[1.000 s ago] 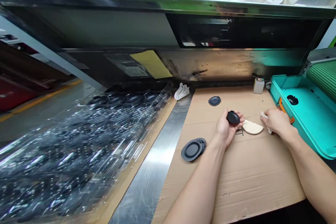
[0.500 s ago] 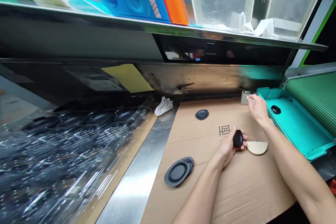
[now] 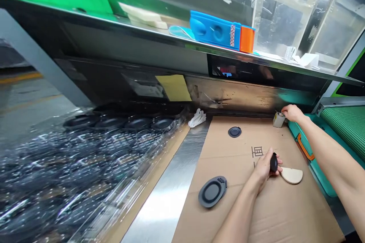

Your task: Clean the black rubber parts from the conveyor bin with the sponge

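Observation:
My left hand [image 3: 265, 167] holds a small round black part [image 3: 273, 162] above the cardboard sheet [image 3: 228, 152]. Beside its fingertips lies a cream half-disc [image 3: 292, 175]. At the back right my right hand [image 3: 292, 113] is closed at the top of a small metal container [image 3: 278, 119]; what its fingers pinch is too small to make out. One dark oval plate [image 3: 234, 132] lies on the cardboard near the back, and a larger dark grey plate [image 3: 212, 192] lies nearer, left of my left forearm.
Clear plastic trays of black parts [image 3: 94, 167] fill the left side. A white crumpled cloth [image 3: 197, 118] lies at the back. Along the right stands a teal tray [image 3: 323, 174] with an orange handle, near a green conveyor belt [image 3: 346, 127]. A shelf edge [image 3: 159, 38] crosses above.
The view has shifted, moving most things right and down in it. My right hand has gone from beside the metal container to its top, and the container now tilts. My left hand still holds the black part.

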Tool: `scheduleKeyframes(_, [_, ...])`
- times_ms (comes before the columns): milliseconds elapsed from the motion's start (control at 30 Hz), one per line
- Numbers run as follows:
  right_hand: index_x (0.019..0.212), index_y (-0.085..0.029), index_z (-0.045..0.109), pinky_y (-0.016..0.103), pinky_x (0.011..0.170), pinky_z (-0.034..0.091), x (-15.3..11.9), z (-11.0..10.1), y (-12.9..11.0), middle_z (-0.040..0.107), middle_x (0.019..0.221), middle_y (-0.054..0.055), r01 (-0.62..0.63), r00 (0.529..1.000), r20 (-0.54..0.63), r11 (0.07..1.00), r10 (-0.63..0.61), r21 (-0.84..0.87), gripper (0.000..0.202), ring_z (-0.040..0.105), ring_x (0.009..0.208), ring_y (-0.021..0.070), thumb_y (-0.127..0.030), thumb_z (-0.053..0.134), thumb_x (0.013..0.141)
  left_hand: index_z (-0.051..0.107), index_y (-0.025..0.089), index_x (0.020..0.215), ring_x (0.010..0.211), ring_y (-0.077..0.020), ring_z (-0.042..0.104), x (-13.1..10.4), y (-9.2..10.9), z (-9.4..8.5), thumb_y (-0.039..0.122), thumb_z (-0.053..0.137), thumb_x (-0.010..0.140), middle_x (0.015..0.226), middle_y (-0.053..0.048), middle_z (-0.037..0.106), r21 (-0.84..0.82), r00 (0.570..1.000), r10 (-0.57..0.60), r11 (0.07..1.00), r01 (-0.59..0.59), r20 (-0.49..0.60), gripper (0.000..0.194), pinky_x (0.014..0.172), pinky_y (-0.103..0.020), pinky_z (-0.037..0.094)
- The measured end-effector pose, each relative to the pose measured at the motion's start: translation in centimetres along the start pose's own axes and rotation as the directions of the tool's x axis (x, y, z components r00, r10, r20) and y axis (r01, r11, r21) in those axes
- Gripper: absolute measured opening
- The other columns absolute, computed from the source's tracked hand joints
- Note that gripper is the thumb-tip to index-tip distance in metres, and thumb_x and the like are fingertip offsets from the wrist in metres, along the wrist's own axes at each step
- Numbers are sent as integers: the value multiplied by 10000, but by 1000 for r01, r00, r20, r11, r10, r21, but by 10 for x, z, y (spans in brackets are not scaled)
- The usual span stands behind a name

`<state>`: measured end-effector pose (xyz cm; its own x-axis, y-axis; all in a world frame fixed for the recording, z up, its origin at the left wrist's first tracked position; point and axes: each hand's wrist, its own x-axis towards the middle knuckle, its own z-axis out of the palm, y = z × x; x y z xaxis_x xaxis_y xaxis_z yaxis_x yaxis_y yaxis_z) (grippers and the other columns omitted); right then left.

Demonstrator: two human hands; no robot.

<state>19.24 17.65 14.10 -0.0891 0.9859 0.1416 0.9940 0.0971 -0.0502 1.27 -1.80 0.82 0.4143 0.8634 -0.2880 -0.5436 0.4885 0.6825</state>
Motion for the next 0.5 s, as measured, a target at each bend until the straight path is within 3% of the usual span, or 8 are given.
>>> scheduleKeyframes(133, [1061,-238,798,308,906,503,-4,-7,-4,756,1130,79,-25,998,-50,999,26,26,279,678,1056,241,-204,569,905,620,97,952,515,-150,651,-2,6,-1,628,556,920,831,-152,729,-28,999,3,1000,-4,-35,536,437,-223,407])
scheduleKeyframes(233, [1159,-208,748,304,911,488,-26,-11,-17,741,1163,81,23,984,-176,992,-1,121,318,668,1065,229,-310,510,974,637,92,937,490,-138,625,-3,15,-5,624,491,951,812,-150,727,-53,993,49,997,-55,-106,552,415,-217,365])
scheduleKeyframes(300, [1125,-193,736,288,855,492,-57,-8,-32,752,1081,64,140,969,-236,955,-77,261,327,676,975,213,-411,545,972,643,90,928,477,-134,609,-2,20,-9,614,442,973,800,-151,725,-78,988,68,994,-79,-138,563,404,-217,347])
scheduleKeyframes(367, [1030,-198,740,279,806,493,-97,0,-47,750,988,42,276,954,-223,878,-201,390,313,671,897,199,-454,573,963,640,83,928,470,-135,601,-2,24,-12,588,395,996,795,-157,723,-104,987,67,991,-82,-145,566,401,-221,348])
scheduleKeyframes(500, [967,-222,728,287,827,487,-165,24,-69,704,959,46,406,911,-152,777,-382,480,286,643,908,183,-369,490,1023,626,79,927,454,-134,590,-2,25,-13,529,322,1029,768,-160,719,-97,992,50,993,-62,-119,553,392,-220,349])
